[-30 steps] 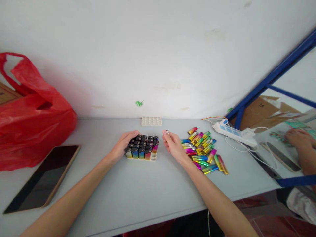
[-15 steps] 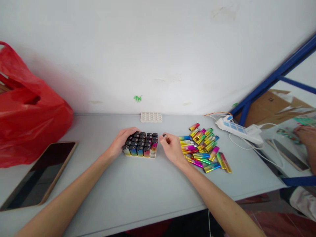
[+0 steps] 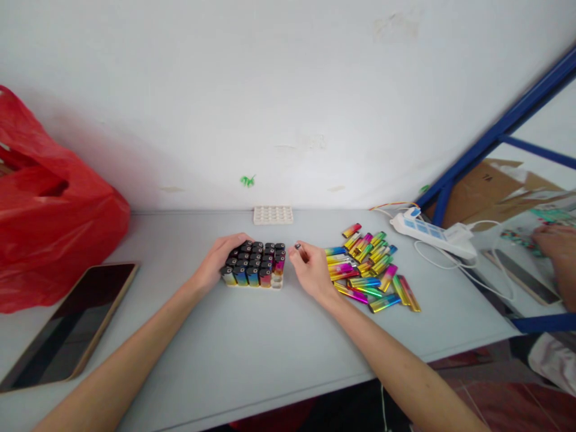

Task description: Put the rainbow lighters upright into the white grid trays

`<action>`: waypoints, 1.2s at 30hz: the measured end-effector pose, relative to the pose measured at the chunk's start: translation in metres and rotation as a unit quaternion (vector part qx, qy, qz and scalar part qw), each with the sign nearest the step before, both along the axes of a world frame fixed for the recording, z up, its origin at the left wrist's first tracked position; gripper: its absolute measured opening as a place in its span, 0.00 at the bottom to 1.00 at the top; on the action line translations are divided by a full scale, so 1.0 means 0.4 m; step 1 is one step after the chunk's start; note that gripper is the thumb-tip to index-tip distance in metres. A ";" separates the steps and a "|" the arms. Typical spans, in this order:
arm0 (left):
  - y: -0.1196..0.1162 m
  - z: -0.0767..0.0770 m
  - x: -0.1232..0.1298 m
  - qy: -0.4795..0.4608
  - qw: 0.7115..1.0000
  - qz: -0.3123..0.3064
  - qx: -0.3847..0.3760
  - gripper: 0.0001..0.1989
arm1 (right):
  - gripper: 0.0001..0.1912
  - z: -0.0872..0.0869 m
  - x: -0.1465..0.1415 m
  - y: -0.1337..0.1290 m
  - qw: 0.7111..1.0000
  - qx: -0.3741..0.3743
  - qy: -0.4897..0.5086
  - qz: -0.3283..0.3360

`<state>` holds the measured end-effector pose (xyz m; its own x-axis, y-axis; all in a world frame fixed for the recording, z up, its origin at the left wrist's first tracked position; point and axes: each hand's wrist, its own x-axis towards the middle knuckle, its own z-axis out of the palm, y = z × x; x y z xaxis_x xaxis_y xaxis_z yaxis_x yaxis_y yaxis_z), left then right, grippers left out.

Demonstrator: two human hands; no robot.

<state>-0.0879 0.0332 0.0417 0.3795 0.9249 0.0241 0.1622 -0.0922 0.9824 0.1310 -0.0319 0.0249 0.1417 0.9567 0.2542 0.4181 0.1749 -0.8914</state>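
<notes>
Black-topped lighters (image 3: 253, 275) with shiny coloured bodies stand upright in rows in a white tray (image 3: 277, 281). At the tray's front right corner, some round holes show bare. My left hand (image 3: 218, 259) is wrapped round the left and back side of the lighters and tray. Just right of the tray, my right hand (image 3: 310, 267) is closed in a pinch on a lighter (image 3: 297, 246); only its dark end shows above the fingers, the rest is hidden. Beside that hand lies a loose heap of shiny, multicoloured lighter casings (image 3: 371, 264).
A second white tray (image 3: 273, 215) sits by the wall. At left are a red plastic bag (image 3: 67, 222) and a phone (image 3: 72, 324). A power strip (image 3: 434, 237) with cables lies right, near a blue metal frame (image 3: 477, 144). Another person's hand (image 3: 558, 240) is beyond it.
The whole view has shifted slightly. Both my hands keep nearly the same place by the tray, and the other person's hand at far right has moved a little.
</notes>
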 end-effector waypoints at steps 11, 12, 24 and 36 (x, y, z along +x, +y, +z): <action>-0.006 0.017 0.007 0.013 1.000 0.003 0.010 0.21 | 0.13 0.060 0.027 -0.025 0.994 0.045 -0.062 0.074; -0.007 0.018 0.007 0.014 1.000 0.003 0.012 0.21 | 0.13 0.066 0.032 -0.026 0.992 0.057 -0.075 0.085; -0.005 0.016 0.011 0.009 1.000 0.012 0.010 0.21 | 0.09 0.082 0.050 -0.034 0.970 0.078 -0.105 0.204; -0.012 0.031 0.014 0.009 1.000 0.014 0.008 0.21 | 0.08 0.086 0.056 -0.038 0.966 0.054 -0.115 0.224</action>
<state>-0.0823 0.0286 0.0541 0.3534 0.9349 0.0333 0.1818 -0.1035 0.9779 0.1535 -0.0471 0.0594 -0.3525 0.8749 0.3321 0.4633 0.4715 -0.7504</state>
